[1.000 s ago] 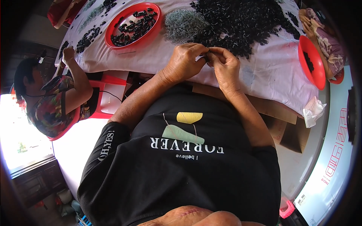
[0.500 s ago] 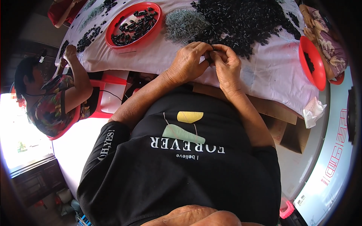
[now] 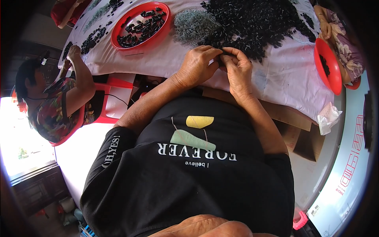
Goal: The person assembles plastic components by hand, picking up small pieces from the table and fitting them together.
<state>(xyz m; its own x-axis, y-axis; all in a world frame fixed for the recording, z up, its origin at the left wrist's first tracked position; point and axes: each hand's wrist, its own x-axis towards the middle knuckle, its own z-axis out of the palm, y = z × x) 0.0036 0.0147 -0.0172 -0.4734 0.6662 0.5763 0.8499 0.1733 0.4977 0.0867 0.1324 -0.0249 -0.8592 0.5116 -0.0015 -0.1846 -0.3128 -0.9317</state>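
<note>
At the near edge of the cloth-covered table, my left hand and my right hand meet, both closed with fingertips pinched together. Between them is a small black piece, mostly hidden by the fingers, so its exact kind cannot be made out. Just beyond my fingertips spreads a large heap of small black pieces. To its left sits a mound of small greyish, wiry-looking pieces.
A red basin with black pieces stands left of the mounds. Another red bowl is at the table's right edge, near a co-worker's arm. On the left a co-worker sits handling pieces. A white plastic bag hangs at the right corner.
My hands stay in almost the same place, with slight finger movement. The right co-worker's hands have shifted a little, and the left co-worker's arm has moved slightly.
</note>
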